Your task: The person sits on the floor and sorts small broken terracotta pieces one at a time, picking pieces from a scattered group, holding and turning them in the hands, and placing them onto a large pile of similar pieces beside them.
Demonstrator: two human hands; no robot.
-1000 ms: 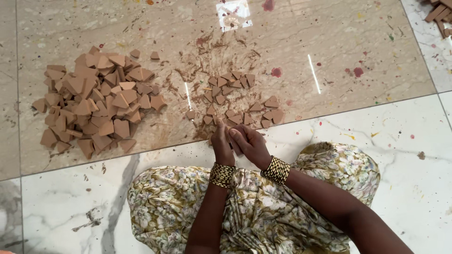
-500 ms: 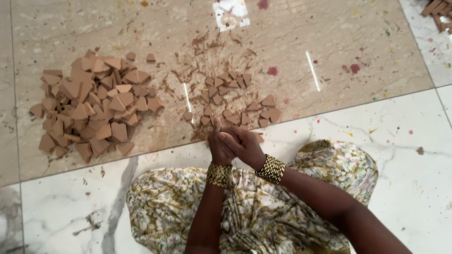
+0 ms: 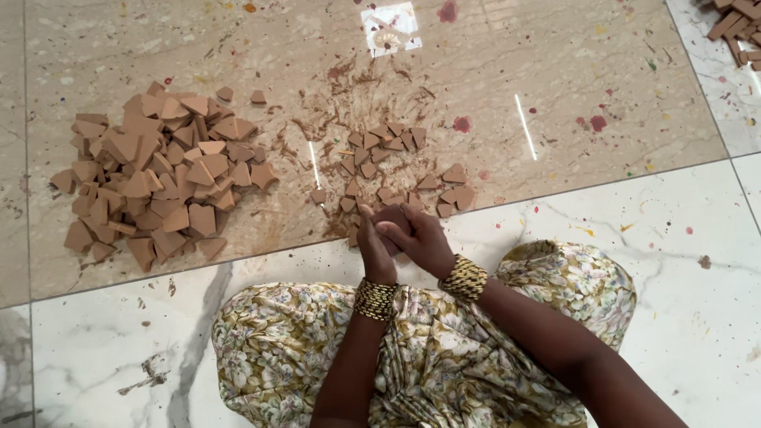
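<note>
While the left hand [image 3: 374, 244] and right hand [image 3: 418, 238] press together with fingers curled shut, whatever they clasp stays hidden (I cannot tell if it is a piece). Scattered small brown clay-like wedge pieces [image 3: 400, 170] lie just beyond the fingertips on the glossy beige stone floor [image 3: 555, 95], and a larger heap of brown triangular pieces [image 3: 158, 178] sits well off to the left of the grip.

Nothing like that anywhere in this shot: no packages, no labels, no signs, no screens.
</note>
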